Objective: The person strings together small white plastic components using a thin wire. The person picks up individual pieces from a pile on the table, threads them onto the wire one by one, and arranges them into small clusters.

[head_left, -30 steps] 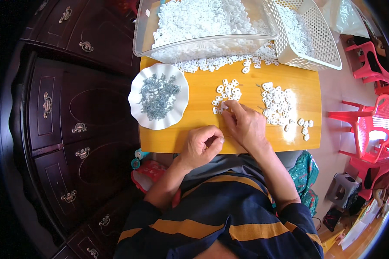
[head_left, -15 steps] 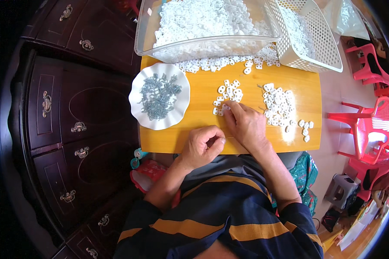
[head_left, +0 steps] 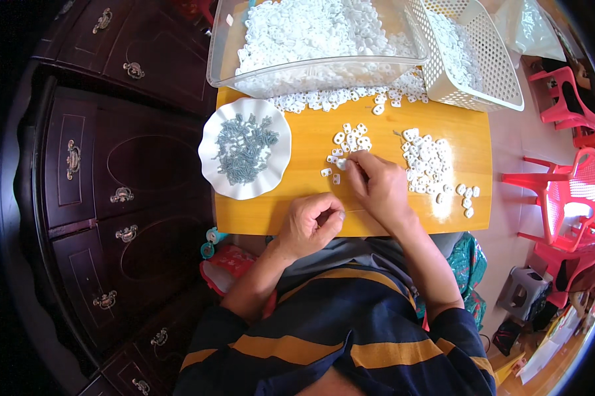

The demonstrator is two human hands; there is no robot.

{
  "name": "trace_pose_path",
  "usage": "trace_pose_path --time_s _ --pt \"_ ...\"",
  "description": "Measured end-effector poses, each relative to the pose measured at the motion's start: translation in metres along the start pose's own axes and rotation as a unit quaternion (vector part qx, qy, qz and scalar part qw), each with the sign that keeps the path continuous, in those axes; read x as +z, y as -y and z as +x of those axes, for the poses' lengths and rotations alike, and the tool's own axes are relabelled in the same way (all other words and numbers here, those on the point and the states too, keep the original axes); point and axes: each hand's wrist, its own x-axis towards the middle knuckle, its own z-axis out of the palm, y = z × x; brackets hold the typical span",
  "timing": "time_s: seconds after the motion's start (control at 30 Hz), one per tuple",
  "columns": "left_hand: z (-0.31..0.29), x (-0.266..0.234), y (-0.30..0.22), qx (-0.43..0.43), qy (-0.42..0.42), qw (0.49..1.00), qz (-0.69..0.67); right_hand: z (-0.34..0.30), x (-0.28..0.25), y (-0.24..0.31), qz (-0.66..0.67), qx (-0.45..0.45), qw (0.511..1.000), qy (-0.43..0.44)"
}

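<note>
Right hand (head_left: 381,188) pinched a white piece (head_left: 341,164) beside a small cluster (head_left: 361,142); left hand (head_left: 305,223) curled, grip unclear. Seemingly early: modest heap (head_left: 426,160) rightward, tub (head_left: 324,62) holding far more.

A home-like room is shown: dark wooden cabinets (head_left: 145,165) with ornate metal handles (head_left: 73,160) are ranged left of the right hand (head_left: 383,190), while red plastic chairs (head_left: 554,195) are placed well to its right.

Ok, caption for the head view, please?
Right hand at small white pieces, wavy white dish of grey bits to the left.
</note>
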Motion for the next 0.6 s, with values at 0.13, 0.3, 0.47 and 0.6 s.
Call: trace_pose_path --time_s 0.13,0.3,0.47,0.6 --pt "-0.001 -0.001 -0.001 -0.021 0.009 1.0 -0.021 -0.009 -0.012 0.003 0.323 0.183 0.927 0.063" --pt "0.001 -0.006 -0.004 -0.1 0.038 0.98 -0.167 -0.016 -0.026 0.001 0.46 0.238 0.847 0.122" --pt "0.012 -0.005 -0.012 -0.096 0.052 0.975 -0.196 -0.028 -0.028 0.003 0.441 0.253 0.847 0.154" --pt "0.012 0.0 -0.009 -0.107 0.058 0.977 -0.177 -0.031 -0.032 0.005 0.455 0.24 0.847 0.133"
